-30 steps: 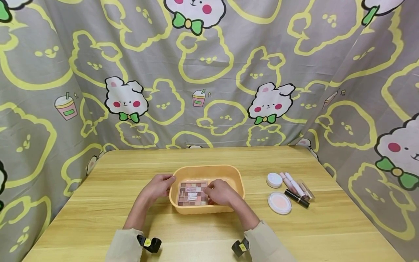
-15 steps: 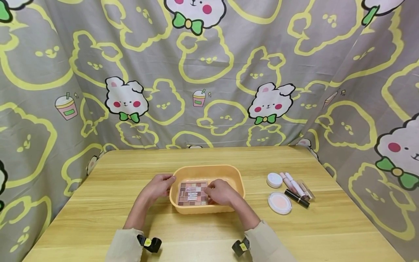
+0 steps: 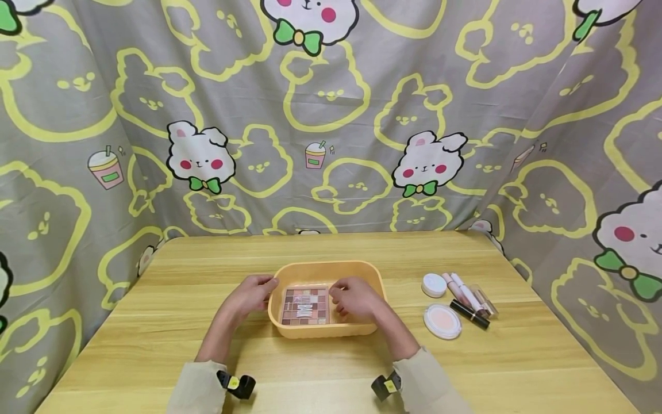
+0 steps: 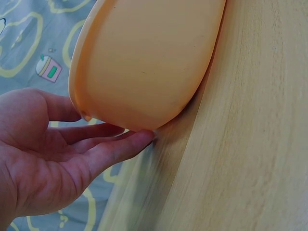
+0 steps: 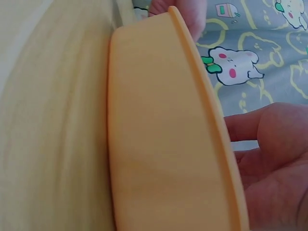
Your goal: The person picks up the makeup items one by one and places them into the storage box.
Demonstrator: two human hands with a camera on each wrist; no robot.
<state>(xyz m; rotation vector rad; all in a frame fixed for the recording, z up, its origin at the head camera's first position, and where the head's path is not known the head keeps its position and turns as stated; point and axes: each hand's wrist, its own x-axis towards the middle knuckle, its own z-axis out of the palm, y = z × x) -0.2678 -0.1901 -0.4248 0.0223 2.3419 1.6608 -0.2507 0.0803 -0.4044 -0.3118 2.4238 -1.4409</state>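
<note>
An orange plastic basin [image 3: 323, 332] sits on the wooden table with an eyeshadow palette [image 3: 305, 307] lying flat inside, towards its left end. My left hand [image 3: 252, 296] holds the basin's left end. In the left wrist view, the left hand's thumb [image 4: 65, 108] is at the rim and its fingers lie against the outer wall. My right hand [image 3: 357, 299] is over the basin's right half, just right of the palette, fingers loosely bent and holding nothing visible. The basin wall [image 5: 163, 125] hides the right fingertips in the right wrist view.
Right of the basin lie a white round jar [image 3: 433, 284], a round compact [image 3: 442, 321], a black tube [image 3: 469, 314], slim pink and white tubes [image 3: 465, 292] and a clear case [image 3: 484, 301]. A patterned curtain [image 3: 331, 190] hangs behind the table [image 3: 320, 374].
My right hand has let go of the palette's right edge and shifted slightly right. The palette stays in place, and the left hand has not moved.
</note>
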